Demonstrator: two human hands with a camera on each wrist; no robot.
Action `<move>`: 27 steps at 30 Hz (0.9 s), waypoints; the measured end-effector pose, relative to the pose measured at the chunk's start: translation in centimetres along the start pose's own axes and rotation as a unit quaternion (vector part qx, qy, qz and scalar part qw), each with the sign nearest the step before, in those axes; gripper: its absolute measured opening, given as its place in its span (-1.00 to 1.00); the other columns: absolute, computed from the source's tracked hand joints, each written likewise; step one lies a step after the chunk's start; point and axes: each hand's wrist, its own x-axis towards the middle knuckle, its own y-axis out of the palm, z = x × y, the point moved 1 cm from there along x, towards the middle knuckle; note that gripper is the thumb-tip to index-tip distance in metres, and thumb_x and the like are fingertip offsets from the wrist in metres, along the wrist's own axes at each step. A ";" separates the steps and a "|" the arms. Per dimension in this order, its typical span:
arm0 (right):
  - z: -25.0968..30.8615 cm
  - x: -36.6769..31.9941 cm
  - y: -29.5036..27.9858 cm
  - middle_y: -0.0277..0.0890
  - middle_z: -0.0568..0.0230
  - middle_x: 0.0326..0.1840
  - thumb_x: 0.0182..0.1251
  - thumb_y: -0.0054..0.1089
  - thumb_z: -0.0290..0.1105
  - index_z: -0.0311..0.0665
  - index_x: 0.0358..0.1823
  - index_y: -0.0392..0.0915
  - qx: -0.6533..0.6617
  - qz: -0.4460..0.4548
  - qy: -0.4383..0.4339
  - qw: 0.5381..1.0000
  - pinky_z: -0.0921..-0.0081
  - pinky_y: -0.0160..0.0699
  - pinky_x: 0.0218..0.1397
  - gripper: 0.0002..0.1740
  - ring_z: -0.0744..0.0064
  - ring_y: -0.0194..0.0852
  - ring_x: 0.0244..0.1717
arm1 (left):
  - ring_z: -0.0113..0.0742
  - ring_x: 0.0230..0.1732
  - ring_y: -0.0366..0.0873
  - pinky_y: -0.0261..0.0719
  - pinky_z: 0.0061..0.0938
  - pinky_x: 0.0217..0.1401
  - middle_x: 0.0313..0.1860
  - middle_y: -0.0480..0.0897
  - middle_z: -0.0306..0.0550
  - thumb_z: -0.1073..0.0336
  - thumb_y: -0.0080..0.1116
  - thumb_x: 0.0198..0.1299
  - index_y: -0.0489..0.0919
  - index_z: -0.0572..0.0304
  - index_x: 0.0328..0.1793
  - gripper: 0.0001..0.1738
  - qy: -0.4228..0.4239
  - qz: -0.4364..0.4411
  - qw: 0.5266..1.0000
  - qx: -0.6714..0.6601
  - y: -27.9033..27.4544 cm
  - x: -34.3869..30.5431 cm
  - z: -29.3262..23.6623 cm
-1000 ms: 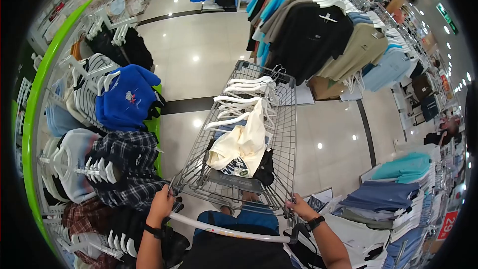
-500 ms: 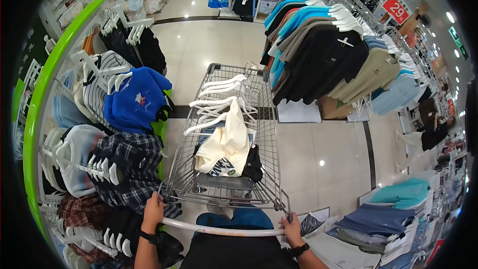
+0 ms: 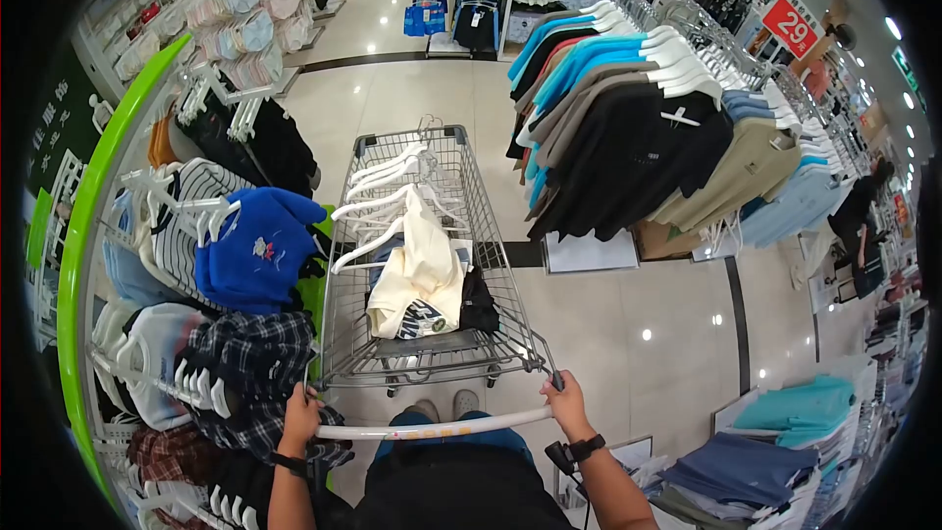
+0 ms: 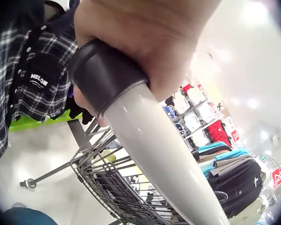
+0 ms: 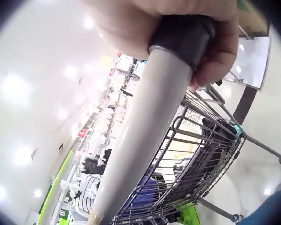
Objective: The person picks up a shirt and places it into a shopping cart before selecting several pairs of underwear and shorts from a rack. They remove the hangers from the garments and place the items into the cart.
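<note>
Both hands hold the ends of a shopping cart's white handle (image 3: 442,428). The left hand (image 3: 301,415) is at the left end; in the left wrist view this hand (image 4: 140,42) curls round the black end piece (image 4: 107,75). At the right end is the right hand (image 3: 566,406), and the right wrist view shows this hand (image 5: 178,23) wrapped round the black cap (image 5: 185,40). Inside the wire cart (image 3: 500,285) lie a cream garment (image 3: 420,275) with dark print, white hangers (image 3: 378,201) and a black item (image 3: 478,301).
A green-framed rack (image 3: 71,275) with a blue sweatshirt (image 3: 257,250) and plaid shirts (image 3: 260,353) stands close on the left. Shirts (image 3: 638,152) hang at the right, with folded clothes (image 3: 736,466) at lower right. Tiled floor (image 3: 628,334) runs between; a person stands far right.
The cart has shifted left in the head view and now sits close beside the green rack. The right-hand shirts appear nearer and lower. Both hands keep their hold on the handle.
</note>
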 end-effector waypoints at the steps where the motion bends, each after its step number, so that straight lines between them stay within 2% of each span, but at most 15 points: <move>1: 0.4 1.4 -0.2 0.58 0.26 -0.44 0.33 0.13 -0.47 -0.31 -0.24 0.43 -0.007 -0.003 0.002 1.000 0.57 0.40 -0.48 -0.92 0.55 0.41 -0.58 | -0.41 -0.63 0.49 0.43 -0.47 -0.64 -0.47 0.59 -0.06 0.57 -0.16 0.23 0.37 0.26 -0.16 -0.89 -0.009 -0.006 1.000 -0.001 0.4 0.7 -0.6; 3: 1.7 4.1 0.1 0.57 0.28 -0.47 0.33 0.14 -0.46 -0.29 -0.31 0.43 -0.020 -0.006 0.010 1.000 0.58 0.38 -0.50 -0.91 0.57 0.39 -0.59 | -0.39 -0.61 0.52 0.45 -0.45 -0.65 -0.48 0.60 -0.05 0.57 -0.15 0.22 0.38 0.27 -0.18 -0.89 -0.017 -0.017 1.000 0.005 0.7 2.2 -2.0; 6: 4.5 7.5 0.9 0.56 0.29 -0.50 0.33 0.14 -0.46 -0.30 -0.32 0.44 -0.010 -0.008 0.024 1.000 0.59 0.36 -0.51 -0.90 0.58 0.38 -0.60 | -0.37 -0.62 0.52 0.45 -0.45 -0.64 -0.50 0.59 -0.04 0.58 -0.16 0.21 0.38 0.28 -0.19 -0.89 -0.030 -0.018 0.999 0.006 0.6 4.8 -4.8; 12: 8.3 14.7 3.5 0.58 0.26 -0.49 0.33 0.14 -0.48 -0.32 -0.25 0.40 0.005 -0.018 0.021 1.000 0.58 0.37 -0.55 -0.89 0.57 0.38 -0.64 | -0.35 -0.64 0.52 0.45 -0.44 -0.62 -0.54 0.58 -0.04 0.61 -0.16 0.18 0.41 0.31 -0.23 -0.88 -0.019 -0.054 0.998 0.020 -0.1 13.3 -8.6; 16: 11.1 20.3 5.5 0.59 0.24 -0.48 0.33 0.14 -0.50 -0.34 -0.19 0.37 -0.010 -0.031 0.011 0.999 0.59 0.36 -0.59 -0.86 0.57 0.37 -0.66 | -0.26 -0.59 0.56 0.47 -0.38 -0.56 -0.55 0.59 0.01 0.56 -0.14 0.20 0.42 0.31 -0.25 -0.91 -0.036 -0.054 0.997 0.037 -1.0 20.1 -11.7; 17: 11.8 21.8 5.8 0.59 0.23 -0.47 0.33 0.14 -0.50 -0.34 -0.19 0.37 -0.011 -0.032 0.016 0.999 0.59 0.36 -0.59 -0.86 0.57 0.37 -0.66 | -0.18 -0.54 0.59 0.49 -0.33 -0.48 -0.55 0.58 0.02 0.53 -0.12 0.21 0.41 0.32 -0.26 -0.93 -0.007 -0.065 0.996 0.055 -0.9 22.2 -11.0; 20: 14.4 26.6 7.2 0.59 0.22 -0.47 0.33 0.14 -0.50 -0.35 -0.19 0.36 -0.010 -0.038 0.016 0.999 0.59 0.35 -0.60 -0.86 0.56 0.38 -0.65 | -0.11 -0.48 0.62 0.51 -0.28 -0.40 -0.55 0.58 0.05 0.52 -0.10 0.23 0.40 0.34 -0.27 -0.95 -0.036 -0.058 0.997 0.043 -1.4 27.1 -15.2; 21: 15.2 28.0 7.6 0.59 0.22 -0.46 0.33 0.14 -0.49 -0.35 -0.19 0.36 -0.013 -0.040 0.013 0.999 0.59 0.35 -0.60 -0.85 0.56 0.38 -0.65 | -0.04 -0.44 0.64 0.52 -0.25 -0.35 -0.54 0.58 0.10 0.50 -0.09 0.24 0.39 0.36 -0.28 -0.95 0.011 -0.069 0.995 0.070 -1.4 29.5 -14.6; 24: 17.1 32.3 8.4 0.59 0.21 -0.46 0.34 0.13 -0.48 -0.34 -0.19 0.37 -0.001 -0.039 0.024 0.999 0.58 0.36 -0.59 -0.86 0.56 0.39 -0.65 | 0.02 -0.41 0.64 0.52 -0.22 -0.34 -0.51 0.59 0.13 0.50 -0.07 0.23 0.39 0.36 -0.28 -0.95 0.012 -0.070 0.992 0.106 -1.8 33.6 -20.3; 27: 19.6 36.6 9.2 0.59 0.21 -0.46 0.34 0.13 -0.48 -0.33 -0.19 0.37 0.022 -0.040 0.027 0.999 0.59 0.36 -0.60 -0.86 0.56 0.39 -0.66 | 0.05 -0.40 0.64 0.53 -0.22 -0.31 -0.50 0.60 0.14 0.50 -0.06 0.22 0.40 0.36 -0.29 -0.95 0.052 -0.075 0.987 0.134 -1.7 38.4 -22.8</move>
